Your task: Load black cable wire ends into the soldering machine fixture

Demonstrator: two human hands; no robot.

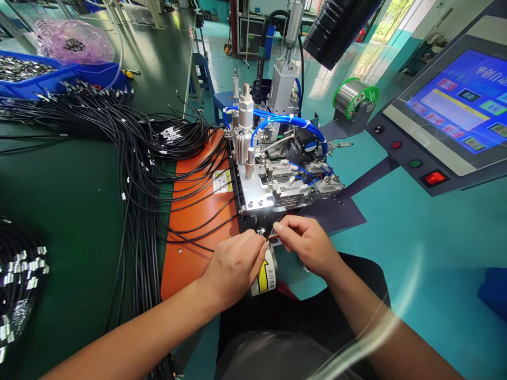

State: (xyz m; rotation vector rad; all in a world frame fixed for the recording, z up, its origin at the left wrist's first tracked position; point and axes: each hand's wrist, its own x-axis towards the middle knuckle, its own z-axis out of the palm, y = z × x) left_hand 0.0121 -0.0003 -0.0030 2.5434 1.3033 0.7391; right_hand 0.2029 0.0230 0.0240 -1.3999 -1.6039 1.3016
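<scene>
My left hand (236,266) is closed in a pinch at the front of the soldering machine (273,174), above a white label with a yellow arrow (264,275). Close on its right, my right hand (309,244) has thumb and forefinger pressed together on thin wires (272,235). These fine coloured wires span the small gap between the fingertips of both hands. The cable they seem to come from is mostly hidden by my left fingers. Several black cables (198,199) run across the orange panel (186,274) to the machine's left side.
A large bundle of black cables (137,211) covers the green table (79,211). Blue bins (95,74) of metal parts stand at the far left. On the right are a solder wire spool (352,98) and a touchscreen panel (455,105). A black cylinder (336,31) hangs overhead.
</scene>
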